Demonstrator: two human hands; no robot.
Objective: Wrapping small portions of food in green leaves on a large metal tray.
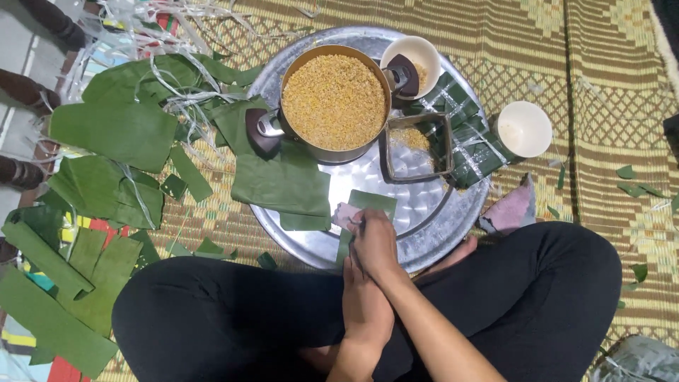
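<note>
I sit cross-legged in black trousers in front of a round metal tray (438,212). My right hand (375,244) reaches onto the tray's near edge and grips a folded green leaf strip (373,201) with a small pale piece beside the fingertips. My left hand (366,308) lies under the right wrist, against my leg; its fingers look closed, and what it holds is hidden. A pot of yellow grain (334,100) stands on the tray behind them.
A square metal mould (419,146), a wrapped leaf parcel (472,145) and two white bowls (419,62) (524,129) sit on and beside the tray. Cut green leaves (113,131) and pale strings (152,21) lie left on the woven mat. A pink cloth (511,211) lies right.
</note>
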